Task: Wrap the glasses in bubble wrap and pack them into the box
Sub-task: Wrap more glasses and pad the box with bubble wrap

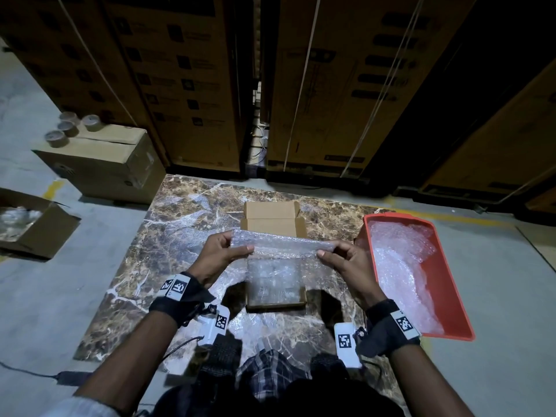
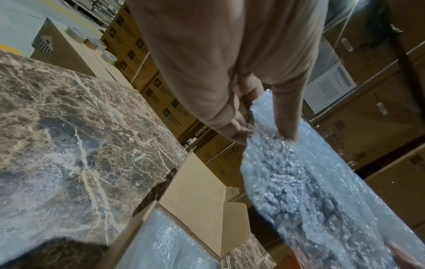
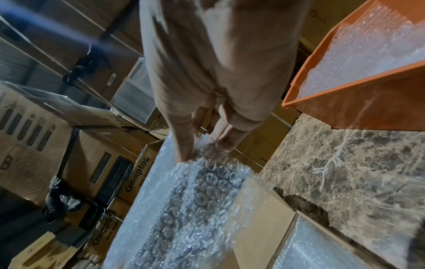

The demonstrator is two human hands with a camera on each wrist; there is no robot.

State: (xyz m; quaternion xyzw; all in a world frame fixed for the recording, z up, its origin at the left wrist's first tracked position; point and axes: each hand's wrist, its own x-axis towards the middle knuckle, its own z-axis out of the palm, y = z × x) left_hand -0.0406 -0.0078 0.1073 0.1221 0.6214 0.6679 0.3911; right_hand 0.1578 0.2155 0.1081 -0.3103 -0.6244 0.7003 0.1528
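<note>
Both hands, left hand and right hand, pinch a bubble wrap roll above the open box on a brown marble slab; tall cartons stand far behind, on a grey floor

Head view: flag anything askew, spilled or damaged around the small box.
Nothing stands out. The small box sits open and square on the marble slab, already lined with bubble wrap. Both the left hand and right hand pinch a bubble-wrapped bundle level above it. The red tray keeps its spare wrap inside.
</note>
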